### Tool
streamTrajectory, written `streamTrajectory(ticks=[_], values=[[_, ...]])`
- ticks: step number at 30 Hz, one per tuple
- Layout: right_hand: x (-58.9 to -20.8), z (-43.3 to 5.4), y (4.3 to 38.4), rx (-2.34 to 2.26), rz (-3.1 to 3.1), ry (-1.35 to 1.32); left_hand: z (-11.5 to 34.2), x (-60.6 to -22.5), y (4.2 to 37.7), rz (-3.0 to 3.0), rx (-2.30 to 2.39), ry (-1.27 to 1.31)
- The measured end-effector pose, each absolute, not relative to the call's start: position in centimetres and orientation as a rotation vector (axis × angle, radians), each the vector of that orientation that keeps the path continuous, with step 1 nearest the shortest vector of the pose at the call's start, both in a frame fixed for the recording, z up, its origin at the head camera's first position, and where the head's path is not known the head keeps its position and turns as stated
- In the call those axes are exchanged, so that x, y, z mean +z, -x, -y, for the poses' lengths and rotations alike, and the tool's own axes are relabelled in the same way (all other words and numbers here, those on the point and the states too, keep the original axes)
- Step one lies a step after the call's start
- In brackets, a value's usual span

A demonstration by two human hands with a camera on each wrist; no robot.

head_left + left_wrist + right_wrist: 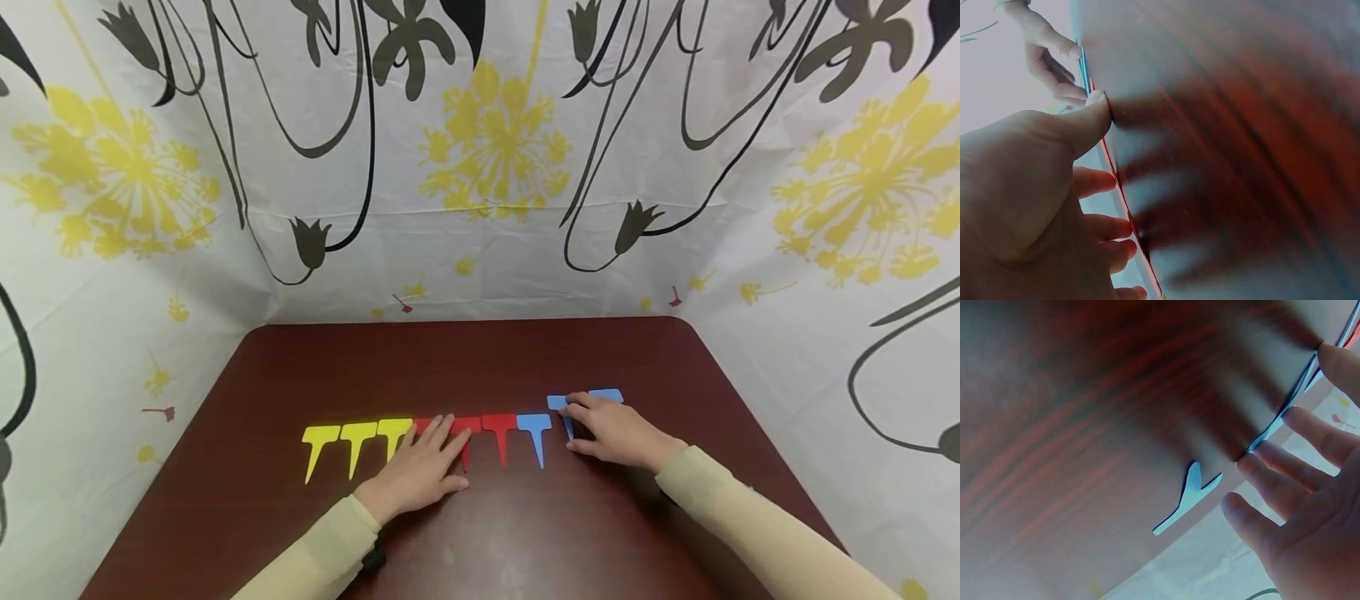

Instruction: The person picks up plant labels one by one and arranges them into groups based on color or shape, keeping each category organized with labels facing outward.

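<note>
T-shaped plant labels lie flat in a row on the table: yellow labels [321,437] at the left, red labels [500,425] in the middle, then a blue label [534,425]. My left hand [420,468] rests on the red labels with its fingers spread, covering part of them. A second blue label [557,402], slightly farther back than the row, lies under the fingertips of my right hand [617,429], which touch it with fingers extended. Beyond that hand is a third blue label [1191,494], apart from the others and partly hidden in the head view.
The dark reddish-brown table [465,358] has rounded far corners. A white cloth [495,250] with yellow and grey floral print hangs behind it and along both sides.
</note>
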State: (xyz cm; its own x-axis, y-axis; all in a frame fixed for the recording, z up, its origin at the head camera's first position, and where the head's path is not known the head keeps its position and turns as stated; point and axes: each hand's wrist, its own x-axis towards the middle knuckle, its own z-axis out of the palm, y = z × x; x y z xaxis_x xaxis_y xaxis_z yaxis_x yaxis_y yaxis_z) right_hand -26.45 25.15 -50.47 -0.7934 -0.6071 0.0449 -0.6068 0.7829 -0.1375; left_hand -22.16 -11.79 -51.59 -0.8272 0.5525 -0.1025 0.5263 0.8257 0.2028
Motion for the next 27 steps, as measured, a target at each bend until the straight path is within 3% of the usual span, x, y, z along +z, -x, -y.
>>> streamTrajectory(ticks=[27], values=[[-50.9,-25.1,24.5,-0.272,-3.010,1.064,11.7,-52.0,22.0,-2.893,0.208,-0.814]])
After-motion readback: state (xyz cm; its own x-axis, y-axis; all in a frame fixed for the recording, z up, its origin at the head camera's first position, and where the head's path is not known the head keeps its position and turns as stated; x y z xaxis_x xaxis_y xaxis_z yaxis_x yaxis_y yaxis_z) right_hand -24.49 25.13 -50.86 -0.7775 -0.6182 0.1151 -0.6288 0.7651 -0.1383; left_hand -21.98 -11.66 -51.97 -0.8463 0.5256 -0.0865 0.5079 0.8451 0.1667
